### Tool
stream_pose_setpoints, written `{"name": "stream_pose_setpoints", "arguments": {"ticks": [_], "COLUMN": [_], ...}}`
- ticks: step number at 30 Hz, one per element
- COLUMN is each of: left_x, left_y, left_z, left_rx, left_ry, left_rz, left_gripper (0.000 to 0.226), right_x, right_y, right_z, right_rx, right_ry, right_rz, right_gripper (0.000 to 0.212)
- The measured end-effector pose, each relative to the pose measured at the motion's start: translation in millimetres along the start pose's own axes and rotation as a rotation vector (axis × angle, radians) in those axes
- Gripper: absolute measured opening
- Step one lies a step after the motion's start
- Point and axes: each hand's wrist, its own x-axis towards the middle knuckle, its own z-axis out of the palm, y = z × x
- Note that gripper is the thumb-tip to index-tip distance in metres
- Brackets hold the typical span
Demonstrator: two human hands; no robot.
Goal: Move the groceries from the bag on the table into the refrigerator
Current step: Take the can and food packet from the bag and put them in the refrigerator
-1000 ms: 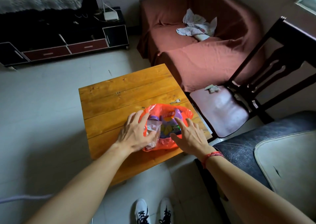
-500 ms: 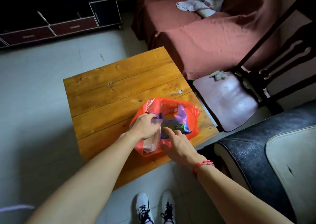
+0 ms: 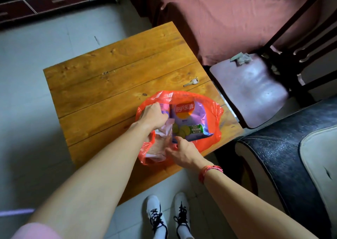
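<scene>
While inside red bag (image 3: 215, 118), both hands (image 3: 154, 115).

My worktop (image 3: 116, 71) is varnished knotty wood; on it, the bag (image 3: 215, 114) is thin glossy orange plastic, the chip packet (image 3: 189, 118) shiny foil.

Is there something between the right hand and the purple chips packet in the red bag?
Nothing visible. The bag is open, and the right hand is at the near edge of the chips packet. The left hand grips a pale wrapped item beside it.
</scene>
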Motion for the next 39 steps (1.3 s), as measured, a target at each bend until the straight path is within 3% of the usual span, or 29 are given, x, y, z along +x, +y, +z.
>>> {"name": "stream_pose_setpoints", "arguments": {"ticks": [4,8,12,21,28,33,36,39], "left_x": [21.7,38.7,45.9,39.5,16.2,-8.8,-27.9,-47.5], "left_y": [3.2,8.0,12.0,3.2,-4.3,2.4,6.8,13.3], "left_z": [7.1,14.0,18.7,9.9,-5.2,-22.7,-38.6,-59.6], "left_rx": [-0.089,-0.136,-0.103,-0.043,0.003,-0.021,-0.089,-0.241], "left_ry": [0.052,0.09,0.128,0.116,0.07,0.06,0.067,0.084], "left_rz": [-0.053,-0.096,-0.103,-0.059,-0.026,0.061,0.094,0.115], "left_gripper": [0.035,0.048,0.073,0.059,0.051,0.053,0.052,0.042], "right_x": [15.7,27.9,26.8,27.4,18.0,2.3,-18.0,-39.7], "right_y": [4.4,2.3,2.3,2.1,-4.1,-11.2,-20.6,-25.9], "right_z": [16.5,30.7,34.7,34.2,20.9,3.3,-13.9,-31.7], "right_rx": [0.108,0.319,0.358,0.412,0.33,0.283,0.306,0.324], "right_ry": [0.016,0.142,0.184,0.191,0.136,0.103,0.055,0.027], "right_rz": [0.072,0.159,0.168,0.196,0.157,0.127,0.09,0.057], "right_gripper": [0.044,0.053,0.05,0.063,0.057,0.013,0.019,0.003]}}
